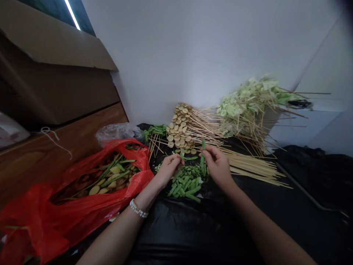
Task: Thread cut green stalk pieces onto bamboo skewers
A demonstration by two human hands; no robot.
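My left hand [168, 168], with a white beaded bracelet at the wrist, is closed in a pinch on a thin green bean [190, 158] that points to the right. Between the thumb and fingers of my right hand [219, 165] a longer green bean [203, 156] stands nearly upright. Below both hands lies a heap of cut green bean pieces [186, 184] on black plastic sheeting [176, 224]. Just beyond the hands are stacked skewers of potato slices [180, 127]. A small pile of skewered green beans [156, 130] lies to their left.
An open red plastic bag [68, 221] with vegetable scraps fills the left side. Bare wooden skewers [253, 165] lie to the right, with skewered cabbage leaves [248, 99] behind them. A cardboard box [68, 84] stands back left, and a white wall [204, 55] rises behind.
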